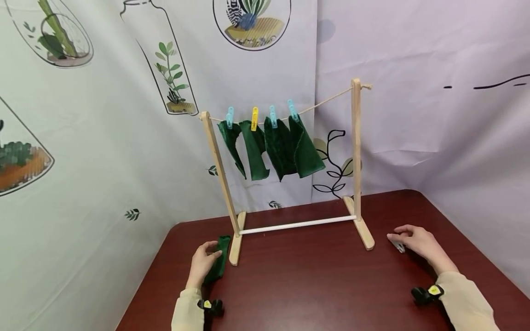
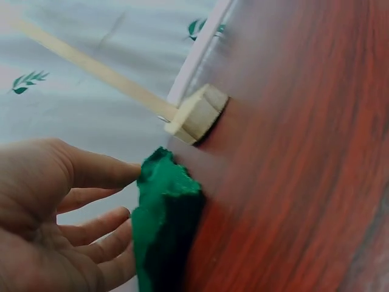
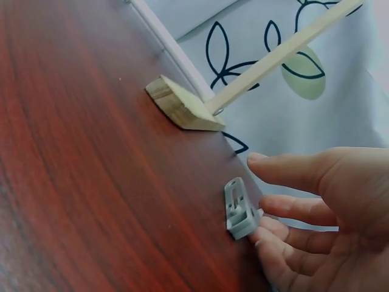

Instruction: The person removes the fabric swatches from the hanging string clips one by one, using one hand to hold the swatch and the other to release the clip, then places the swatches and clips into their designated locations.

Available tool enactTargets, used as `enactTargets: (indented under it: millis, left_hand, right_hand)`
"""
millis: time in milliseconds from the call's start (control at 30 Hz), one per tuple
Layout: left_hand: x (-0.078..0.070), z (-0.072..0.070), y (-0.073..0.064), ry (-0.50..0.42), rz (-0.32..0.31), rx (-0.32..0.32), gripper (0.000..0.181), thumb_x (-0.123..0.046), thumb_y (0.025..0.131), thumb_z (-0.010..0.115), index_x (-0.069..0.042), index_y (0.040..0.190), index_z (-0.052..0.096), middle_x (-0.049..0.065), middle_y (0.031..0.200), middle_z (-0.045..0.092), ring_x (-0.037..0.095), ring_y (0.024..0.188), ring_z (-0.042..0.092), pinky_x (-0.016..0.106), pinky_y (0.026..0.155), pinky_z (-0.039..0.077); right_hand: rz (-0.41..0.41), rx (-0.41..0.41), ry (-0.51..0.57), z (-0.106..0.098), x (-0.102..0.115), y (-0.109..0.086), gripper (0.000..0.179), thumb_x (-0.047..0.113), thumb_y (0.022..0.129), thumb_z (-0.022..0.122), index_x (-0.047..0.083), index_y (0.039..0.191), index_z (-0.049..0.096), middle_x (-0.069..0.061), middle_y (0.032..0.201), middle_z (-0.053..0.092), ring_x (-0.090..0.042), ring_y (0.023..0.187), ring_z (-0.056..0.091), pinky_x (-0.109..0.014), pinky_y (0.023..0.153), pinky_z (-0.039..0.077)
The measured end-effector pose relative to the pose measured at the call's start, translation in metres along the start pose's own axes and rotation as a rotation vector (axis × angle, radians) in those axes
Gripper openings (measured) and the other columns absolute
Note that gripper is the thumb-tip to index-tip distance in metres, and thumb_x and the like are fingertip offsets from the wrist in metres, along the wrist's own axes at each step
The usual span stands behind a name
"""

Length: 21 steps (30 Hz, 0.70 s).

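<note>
A dark green cloth piece (image 1: 221,257) lies on the table at the left, beside the rack's foot. My left hand (image 1: 204,264) hovers at its edge, thumb and fingers spread apart; in the left wrist view the fingertips come close to the green cloth (image 2: 161,225), and contact is hard to judge. A grey clothespin (image 3: 238,210) lies on the table at the right. Around it my right hand (image 1: 422,243) holds its thumb and fingers loosely parted, the lower fingers near or touching the clothespin's far side.
A wooden drying rack (image 1: 357,151) stands on the dark red table (image 1: 314,280), joined by a white bar (image 1: 298,225). From its rope (image 1: 327,99) hang several green cloths (image 1: 308,151), clipped by blue clothespins (image 1: 273,117) and a yellow clothespin (image 1: 254,118). A patterned curtain (image 1: 393,115) is behind.
</note>
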<state>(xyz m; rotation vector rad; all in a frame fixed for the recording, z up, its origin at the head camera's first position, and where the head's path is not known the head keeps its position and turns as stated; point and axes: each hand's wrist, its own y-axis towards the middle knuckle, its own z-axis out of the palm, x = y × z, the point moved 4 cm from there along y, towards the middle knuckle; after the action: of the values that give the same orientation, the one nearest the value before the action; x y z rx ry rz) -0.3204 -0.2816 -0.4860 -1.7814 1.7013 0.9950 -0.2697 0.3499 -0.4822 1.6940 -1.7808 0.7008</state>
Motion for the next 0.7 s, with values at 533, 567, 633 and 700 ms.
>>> enactTargets:
  millis: [533,567,633,700]
  left_hand:
    - [-0.021,-0.026,-0.009,-0.004,0.012,-0.065,0.041,-0.014,0.097,0.069,-0.002,0.135,0.060,0.024,0.135,0.055,0.037,0.107,0.064,0.039,0.076,0.052]
    - [-0.023,-0.026,-0.009,-0.007,0.012,-0.064,0.041,-0.014,0.097,0.069,-0.002,0.135,0.060,0.023,0.135,0.056,0.037,0.107,0.064,0.039,0.077,0.052]
    - [-0.024,-0.026,-0.008,-0.013,0.013,-0.060,0.041,-0.015,0.097,0.068,-0.003,0.136,0.060,0.022,0.135,0.058,0.036,0.109,0.064,0.040,0.080,0.052]
    - [-0.026,-0.025,-0.008,-0.015,0.023,-0.056,0.041,-0.015,0.097,0.068,-0.003,0.136,0.060,0.020,0.134,0.060,0.035,0.109,0.065,0.041,0.082,0.052]
  right_hand:
    - [-0.086,-0.068,-0.072,-0.019,0.011,-0.003,0.055,0.035,0.098,0.066,-0.011,0.127,0.059,-0.027,0.112,0.068,-0.047,0.106,0.061,-0.055,0.084,0.048]
    - [-0.086,-0.072,-0.066,-0.022,0.012,-0.004,0.055,0.035,0.098,0.066,-0.011,0.128,0.059,-0.028,0.112,0.069,-0.048,0.107,0.061,-0.056,0.085,0.047]
    - [-0.091,-0.077,-0.052,-0.026,0.016,-0.005,0.055,0.035,0.099,0.065,-0.010,0.129,0.058,-0.029,0.114,0.068,-0.050,0.110,0.060,-0.058,0.086,0.046]
    - [-0.095,-0.084,-0.045,-0.031,0.019,-0.007,0.055,0.035,0.099,0.065,-0.010,0.131,0.057,-0.028,0.114,0.068,-0.050,0.110,0.060,-0.058,0.086,0.045]
